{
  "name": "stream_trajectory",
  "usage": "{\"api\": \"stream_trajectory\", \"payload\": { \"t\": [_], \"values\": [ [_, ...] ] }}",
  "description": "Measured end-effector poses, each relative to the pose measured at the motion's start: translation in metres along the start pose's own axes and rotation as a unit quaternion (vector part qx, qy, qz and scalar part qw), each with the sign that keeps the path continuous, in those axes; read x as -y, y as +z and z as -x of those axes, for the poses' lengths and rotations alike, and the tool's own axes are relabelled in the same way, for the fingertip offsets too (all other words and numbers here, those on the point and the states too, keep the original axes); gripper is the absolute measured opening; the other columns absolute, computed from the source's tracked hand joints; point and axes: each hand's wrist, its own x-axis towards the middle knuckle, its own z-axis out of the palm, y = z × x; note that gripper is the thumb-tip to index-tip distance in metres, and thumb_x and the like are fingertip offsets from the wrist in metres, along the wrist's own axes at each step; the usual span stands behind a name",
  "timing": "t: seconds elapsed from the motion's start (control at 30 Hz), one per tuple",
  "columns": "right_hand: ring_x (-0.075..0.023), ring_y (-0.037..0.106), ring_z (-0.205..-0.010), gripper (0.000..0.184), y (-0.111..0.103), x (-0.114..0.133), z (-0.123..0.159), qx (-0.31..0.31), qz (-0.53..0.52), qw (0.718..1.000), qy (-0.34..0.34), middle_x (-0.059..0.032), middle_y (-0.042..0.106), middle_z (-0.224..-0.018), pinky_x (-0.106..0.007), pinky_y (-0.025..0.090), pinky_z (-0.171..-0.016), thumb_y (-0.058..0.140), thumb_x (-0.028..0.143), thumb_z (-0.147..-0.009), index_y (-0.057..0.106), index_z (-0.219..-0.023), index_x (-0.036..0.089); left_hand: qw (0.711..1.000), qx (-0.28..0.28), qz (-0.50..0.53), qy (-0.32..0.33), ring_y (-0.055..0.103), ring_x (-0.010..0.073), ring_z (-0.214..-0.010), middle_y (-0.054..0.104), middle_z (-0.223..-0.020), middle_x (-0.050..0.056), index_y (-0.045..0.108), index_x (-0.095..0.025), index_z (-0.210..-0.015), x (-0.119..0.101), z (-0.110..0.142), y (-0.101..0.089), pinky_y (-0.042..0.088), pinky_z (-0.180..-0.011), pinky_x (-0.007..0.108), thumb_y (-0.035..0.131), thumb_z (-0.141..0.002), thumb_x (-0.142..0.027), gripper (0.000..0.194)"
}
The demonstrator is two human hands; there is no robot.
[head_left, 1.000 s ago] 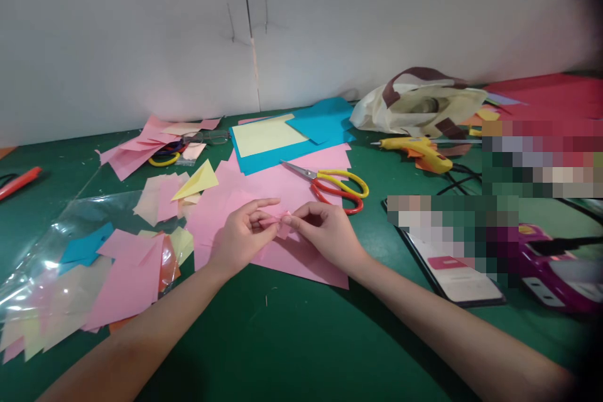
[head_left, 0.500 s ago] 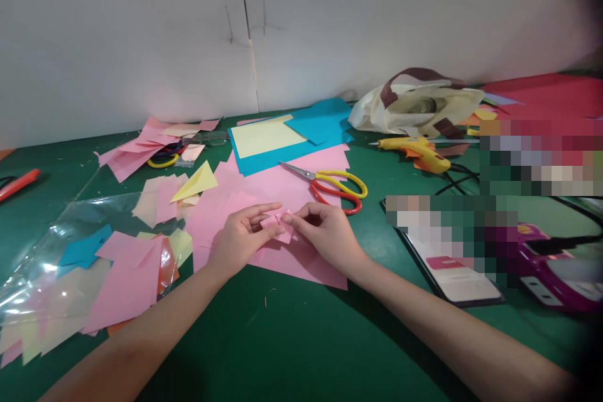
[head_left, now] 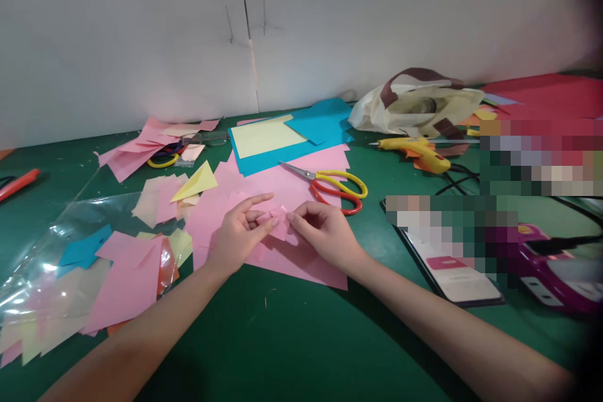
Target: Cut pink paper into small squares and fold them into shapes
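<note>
A small folded piece of pink paper (head_left: 279,226) is held up between my two hands, above larger pink sheets (head_left: 311,264). My left hand (head_left: 240,229) pinches its left side between thumb and fingers, the index finger stretched out over it. At the right edge, my right hand (head_left: 325,226) grips the paper between thumb and fingertips. The exact folds are too blurred to make out. Just behind my right hand lie scissors (head_left: 325,185) with red and yellow handles, partly spread. Blue sheets (head_left: 264,160) with a pale yellow sheet (head_left: 268,135) on them lie further back.
A clear plastic bag (head_left: 61,245) with coloured paper pieces lies left. A yellow glue gun (head_left: 419,152), a cloth bag (head_left: 377,113) and a phone (head_left: 466,286) stand or lie right, beside a purple device (head_left: 546,279). A wall (head_left: 141,44) closes off the back.
The folded pink paper has turned slightly between my fingers. My left index finger has lifted and moved a little left; my right hand stays nearly in place.
</note>
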Motion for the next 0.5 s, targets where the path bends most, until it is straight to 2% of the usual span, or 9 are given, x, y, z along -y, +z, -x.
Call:
{"api": "stream_trajectory", "payload": {
  "t": [0.13, 0.3, 0.5],
  "values": [
    [-0.0093, 0.050, -0.050, 0.031, 0.0006, -0.0007, -0.0009, -0.004, 0.011, 1.000, -0.004, 0.0012, 0.058, -0.053, -0.022, 0.039, -0.050, 0.051, 0.030, -0.084, 0.052, -0.055, 0.017, 1.000, 0.009, -0.009, -0.006, 0.041, 0.0066, -0.050, 0.056, -0.060, -0.003, 0.057, -0.021, -0.120, 0.0007, 0.0007, -0.0007, 0.032, -0.045, 0.016, 0.070, -0.072, -0.037, 0.052],
    [-0.0105, 0.051, -0.054, 0.030, 0.0009, -0.0019, -0.0009, -0.006, 0.031, 0.999, -0.019, -0.0006, 0.062, -0.059, -0.023, 0.040, -0.053, 0.052, 0.038, -0.084, 0.061, -0.065, 0.016, 1.000, 0.006, -0.001, -0.006, 0.043, 0.0068, -0.050, 0.057, -0.060, -0.003, 0.056, -0.020, -0.121, 0.0007, 0.0005, -0.0009, 0.035, -0.046, 0.017, 0.069, -0.072, -0.036, 0.053],
    [-0.0121, 0.053, -0.056, 0.028, 0.0011, -0.0012, -0.0002, -0.001, 0.026, 1.000, -0.018, -0.0016, 0.063, -0.062, -0.025, 0.042, -0.054, 0.055, 0.040, -0.083, 0.061, -0.069, 0.017, 0.999, 0.036, -0.010, -0.003, 0.049, 0.0083, -0.053, 0.058, -0.060, -0.004, 0.054, -0.020, -0.124, -0.0024, 0.0023, 0.0005, 0.040, -0.049, 0.018, 0.069, -0.072, -0.032, 0.055]
  ]
}}
